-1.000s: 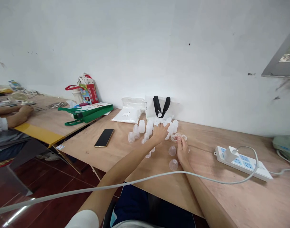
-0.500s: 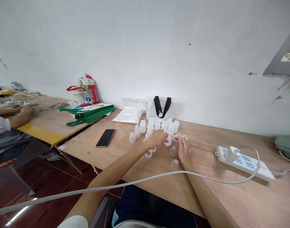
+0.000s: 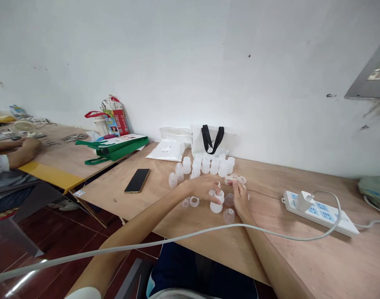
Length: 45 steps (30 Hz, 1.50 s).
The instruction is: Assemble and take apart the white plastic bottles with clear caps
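My left hand point(image 3: 206, 187) has its fingers round the top of a white translucent bottle point(image 3: 216, 207), upright near the middle of the table. Just right of it, my right hand point(image 3: 240, 198) is pinched beside several white rings point(image 3: 242, 180); whether it grips one is too small to tell. Clear domed caps point(image 3: 229, 216) stand between the hands. Behind, several white bottles point(image 3: 205, 165) stand in a group. Clear domed pieces point(image 3: 172, 180) stand to their left, and a white ring point(image 3: 194, 202) lies below my left wrist.
A phone point(image 3: 137, 180) lies left. A white packet point(image 3: 166, 150) and a bag with black handles point(image 3: 197, 143) are against the wall. At right is a power strip point(image 3: 321, 211); its cable point(image 3: 177, 239) crosses in front. Another person's hand point(image 3: 30, 146) rests on the far-left table point(image 3: 65, 155).
My left hand has moved down and toward me, with a white bottle now under its fingers. My right hand has stayed almost in place.
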{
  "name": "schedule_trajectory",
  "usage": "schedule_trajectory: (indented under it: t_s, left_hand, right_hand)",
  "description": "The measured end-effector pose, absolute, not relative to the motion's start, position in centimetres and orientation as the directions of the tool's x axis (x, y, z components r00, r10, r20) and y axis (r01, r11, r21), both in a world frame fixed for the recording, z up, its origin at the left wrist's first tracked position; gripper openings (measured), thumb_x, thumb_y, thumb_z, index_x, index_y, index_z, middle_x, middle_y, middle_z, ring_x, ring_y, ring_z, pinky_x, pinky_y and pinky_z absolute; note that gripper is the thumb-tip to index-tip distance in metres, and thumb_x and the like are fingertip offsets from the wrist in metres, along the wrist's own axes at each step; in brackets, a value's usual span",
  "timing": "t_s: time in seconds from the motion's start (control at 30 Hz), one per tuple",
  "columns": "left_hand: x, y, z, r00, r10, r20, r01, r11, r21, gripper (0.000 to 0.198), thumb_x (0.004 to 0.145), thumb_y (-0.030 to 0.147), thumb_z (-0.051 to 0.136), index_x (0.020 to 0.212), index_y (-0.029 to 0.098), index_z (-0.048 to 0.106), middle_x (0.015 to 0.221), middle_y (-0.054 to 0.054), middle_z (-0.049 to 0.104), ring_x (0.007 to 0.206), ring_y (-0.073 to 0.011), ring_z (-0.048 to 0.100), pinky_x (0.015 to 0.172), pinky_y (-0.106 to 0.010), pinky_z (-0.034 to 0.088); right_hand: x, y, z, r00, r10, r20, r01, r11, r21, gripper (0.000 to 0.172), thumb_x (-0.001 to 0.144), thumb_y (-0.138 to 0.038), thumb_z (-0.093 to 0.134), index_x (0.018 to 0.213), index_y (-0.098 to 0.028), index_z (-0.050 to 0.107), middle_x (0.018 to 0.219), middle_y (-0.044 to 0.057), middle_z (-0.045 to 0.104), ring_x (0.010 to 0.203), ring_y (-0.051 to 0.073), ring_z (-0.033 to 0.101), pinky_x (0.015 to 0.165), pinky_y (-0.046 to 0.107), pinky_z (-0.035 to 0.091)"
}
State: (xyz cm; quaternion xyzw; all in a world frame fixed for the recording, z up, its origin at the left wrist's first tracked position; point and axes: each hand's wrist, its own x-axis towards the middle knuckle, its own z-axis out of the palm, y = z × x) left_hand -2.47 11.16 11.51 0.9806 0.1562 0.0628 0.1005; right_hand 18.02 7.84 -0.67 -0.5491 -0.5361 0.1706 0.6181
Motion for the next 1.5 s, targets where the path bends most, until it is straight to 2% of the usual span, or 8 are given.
schedule_trajectory:
  t_s: [0.27, 0.47, 0.57, 0.67, 0.73, 1.03, 1.3, 1.5]
  left_hand:
    - [-2.8, 10.9, 11.2, 0.940, 0.245, 0.236, 0.216, -0.966, 0.144, 0.017, 0.086, 0.041, 0.074, 0.082, 0.025, 0.075, 0.107, -0.006, 0.073, 0.112, -0.0249, 0.063, 0.115, -0.040, 0.032]
    - [-3.7, 10.5, 11.9, 0.898, 0.301, 0.320, 0.230, -0.942, 0.243, 0.025, 0.089, 0.050, 0.069, 0.085, 0.026, 0.075, 0.121, -0.004, 0.068, 0.116, -0.0233, 0.062, 0.110, -0.038, 0.036]
    - [-5.7, 10.5, 11.0, 0.774, 0.471, 0.422, 0.334, -0.871, 0.360, 0.038, 0.100, 0.051, 0.049, 0.089, 0.023, 0.072, 0.112, -0.006, 0.069, 0.105, -0.0211, 0.063, 0.102, -0.036, 0.041]
    - [-8.1, 10.6, 8.5, 0.420, 0.730, 0.539, 0.449, -0.684, 0.575, 0.057, 0.106, 0.050, 0.026, 0.077, 0.018, 0.063, 0.085, -0.007, 0.065, 0.083, -0.0191, 0.059, 0.083, -0.033, 0.047]
    - [-9.2, 10.6, 6.6, 0.216, 0.830, 0.515, 0.494, -0.548, 0.676, 0.056, 0.106, 0.052, 0.026, 0.074, 0.019, 0.058, 0.073, -0.003, 0.059, 0.069, -0.0166, 0.053, 0.072, -0.031, 0.045]
    - [-10.4, 12.9, 1.5, 0.190, 0.915, 0.356, 0.517, -0.401, 0.756, 0.025, 0.097, 0.044, 0.052, 0.106, 0.021, 0.057, 0.096, -0.002, 0.065, 0.073, -0.0143, 0.055, 0.073, -0.028, 0.048]
    - [-10.1, 14.3, -0.2, 0.280, 0.905, 0.321, 0.599, -0.426, 0.678, 0.053, 0.079, 0.039, 0.078, 0.120, 0.019, 0.049, 0.114, -0.007, 0.060, 0.101, -0.0226, 0.061, 0.087, -0.034, 0.049]
    - [-10.4, 15.3, -0.8, 0.326, 0.912, 0.249, 0.641, -0.407, 0.651, 0.057, 0.078, 0.042, 0.078, 0.123, 0.021, 0.050, 0.089, 0.001, 0.063, 0.079, -0.0207, 0.062, 0.071, -0.030, 0.046]
  right_hand:
    - [19.7, 3.5, -0.7, -0.159, 0.855, 0.494, 0.493, 0.502, -0.711, 0.039, 0.094, -0.052, 0.059, 0.125, -0.029, 0.064, 0.134, 0.007, 0.063, 0.129, 0.030, 0.054, 0.112, 0.049, 0.041]
    - [19.8, 3.5, -0.9, -0.250, 0.861, 0.442, 0.532, 0.504, -0.681, 0.039, 0.093, -0.046, 0.059, 0.129, -0.030, 0.063, 0.139, 0.008, 0.061, 0.132, 0.032, 0.053, 0.113, 0.054, 0.040]
    - [19.6, 3.9, -0.8, -0.231, 0.873, 0.430, 0.524, 0.483, -0.701, 0.038, 0.096, -0.048, 0.056, 0.129, -0.030, 0.063, 0.142, 0.007, 0.059, 0.134, 0.031, 0.052, 0.116, 0.052, 0.038]
    - [19.5, 4.2, -0.7, -0.174, 0.894, 0.413, 0.502, 0.441, -0.743, 0.040, 0.100, -0.051, 0.049, 0.132, -0.030, 0.060, 0.143, 0.006, 0.059, 0.136, 0.028, 0.050, 0.119, 0.051, 0.035]
    - [19.5, 4.5, -0.7, -0.103, 0.908, 0.406, 0.474, 0.404, -0.783, 0.042, 0.101, -0.053, 0.044, 0.134, -0.030, 0.059, 0.143, 0.005, 0.059, 0.137, 0.027, 0.049, 0.120, 0.051, 0.033]
    - [20.1, 7.3, -1.2, 0.202, 0.864, 0.462, 0.420, 0.349, -0.838, 0.048, 0.101, -0.062, 0.037, 0.106, -0.030, 0.072, 0.115, 0.007, 0.073, 0.113, 0.029, 0.064, 0.109, 0.053, 0.044]
    - [20.5, 8.3, -1.4, 0.269, 0.838, 0.475, 0.455, 0.324, -0.829, 0.057, 0.097, -0.071, 0.038, 0.095, -0.025, 0.072, 0.101, 0.009, 0.076, 0.095, 0.028, 0.068, 0.096, 0.048, 0.050]
    - [20.7, 8.1, -1.8, 0.297, 0.847, 0.441, 0.390, 0.314, -0.866, 0.060, 0.095, -0.074, 0.039, 0.095, -0.023, 0.069, 0.093, 0.008, 0.074, 0.087, 0.026, 0.067, 0.087, 0.046, 0.052]
